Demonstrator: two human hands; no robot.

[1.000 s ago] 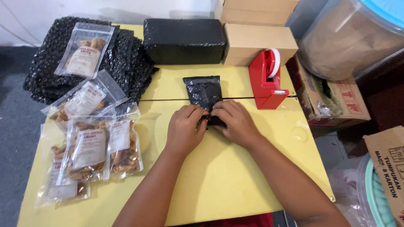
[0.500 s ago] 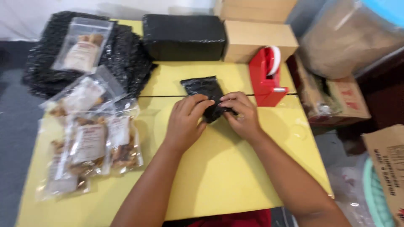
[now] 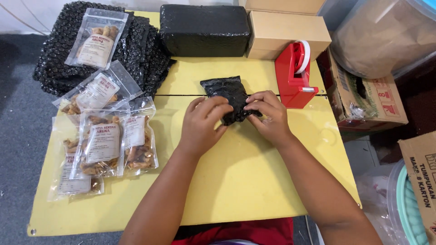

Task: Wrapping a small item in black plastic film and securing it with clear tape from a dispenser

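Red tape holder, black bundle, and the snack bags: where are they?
Red tape dispenser (image 3: 293, 81): head view, on its red side.
Black wrapped bundle (image 3: 225, 90): head view, on its far half, clear of the fingers.
Clear snack pouches (image 3: 104, 145): head view, on one pouch's label.

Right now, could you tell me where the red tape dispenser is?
The red tape dispenser stands on the yellow table, just beyond the right hand.

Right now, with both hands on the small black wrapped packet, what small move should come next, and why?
Probably keep the left hand pressing the black bubble-wrap packet and reach the right hand to the red tape dispenser beside it. Both hands pinch the packet's near end, where the wrap looks folded but no tape shows, so it may open if released.
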